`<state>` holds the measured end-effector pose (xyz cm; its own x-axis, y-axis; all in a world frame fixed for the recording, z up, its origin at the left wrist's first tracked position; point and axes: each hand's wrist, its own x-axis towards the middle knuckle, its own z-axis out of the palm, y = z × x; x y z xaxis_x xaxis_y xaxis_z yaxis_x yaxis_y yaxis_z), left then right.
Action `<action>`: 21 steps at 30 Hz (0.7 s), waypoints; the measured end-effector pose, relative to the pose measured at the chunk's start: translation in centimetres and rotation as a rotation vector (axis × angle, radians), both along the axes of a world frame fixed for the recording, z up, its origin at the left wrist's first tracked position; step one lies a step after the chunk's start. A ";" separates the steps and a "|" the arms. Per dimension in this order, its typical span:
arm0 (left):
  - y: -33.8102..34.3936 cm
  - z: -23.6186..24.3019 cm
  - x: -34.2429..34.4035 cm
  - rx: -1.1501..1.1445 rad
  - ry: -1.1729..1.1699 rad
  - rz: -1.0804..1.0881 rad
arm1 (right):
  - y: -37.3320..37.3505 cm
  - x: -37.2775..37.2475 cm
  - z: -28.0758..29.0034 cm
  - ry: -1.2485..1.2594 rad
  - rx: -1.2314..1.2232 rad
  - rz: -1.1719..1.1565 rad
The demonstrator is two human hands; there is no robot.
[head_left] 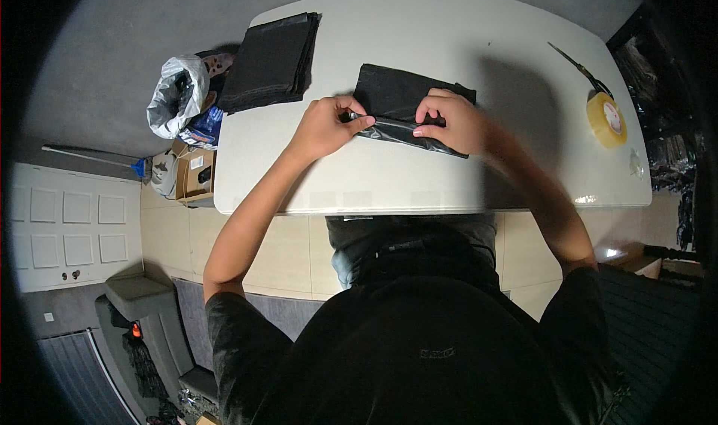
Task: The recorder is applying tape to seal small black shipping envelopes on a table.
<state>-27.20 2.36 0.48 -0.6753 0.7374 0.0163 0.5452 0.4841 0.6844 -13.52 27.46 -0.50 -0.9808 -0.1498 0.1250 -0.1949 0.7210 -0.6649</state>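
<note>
A flat, matte black piece (393,92), maybe folded cloth, lies on the white table (419,186) in front of me. Along its near side runs a strip of shiny, wrinkled black plastic (396,132). My left hand (329,128) pinches the left end of this plastic between thumb and fingers. Farther right, my right hand (449,122) has its thumb and curled fingers closed on the plastic's edge. Whether the plastic and the matte piece are joined, I cannot tell. A neat stack of black sheets (269,62) sits at the table's far left corner.
Scissors (587,72) and a roll of yellowish tape (606,120) lie at the table's right side. Left of the table are an open white plastic sack (178,96) and a cardboard box (196,172). Dark plastic-wrapped goods (666,126) fill a rack at the right.
</note>
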 end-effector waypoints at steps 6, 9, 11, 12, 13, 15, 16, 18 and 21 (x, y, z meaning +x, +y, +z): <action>0.6 0.7 0.5 -0.156 0.087 0.052 | 0.2 0.9 -0.9 0.323 0.148 0.050; 0.6 1.3 0.9 -0.186 0.128 0.072 | 0.0 1.3 -0.4 0.402 0.245 0.046; 0.6 1.2 0.9 -0.199 0.109 0.089 | -0.2 1.5 -0.5 0.381 0.271 0.030; 0.5 1.1 0.8 -0.212 0.090 0.105 | -0.2 1.6 -1.0 0.316 0.234 0.026; 0.4 1.0 0.8 -0.212 0.091 0.108 | -0.2 1.6 -1.3 0.251 0.196 0.022; 0.2 0.7 0.6 -0.184 0.051 0.131 | 0.0 1.8 -1.2 0.214 0.206 0.015; 0.1 0.6 0.6 -0.183 0.050 0.132 | 0.1 1.8 -1.2 0.177 0.214 0.009; 0.2 0.7 0.5 -0.165 0.058 0.130 | 0.3 1.8 -1.2 0.167 0.268 0.028; 0.7 1.8 1.0 -0.267 0.051 0.138 | 0.3 1.8 -1.3 0.178 0.351 0.038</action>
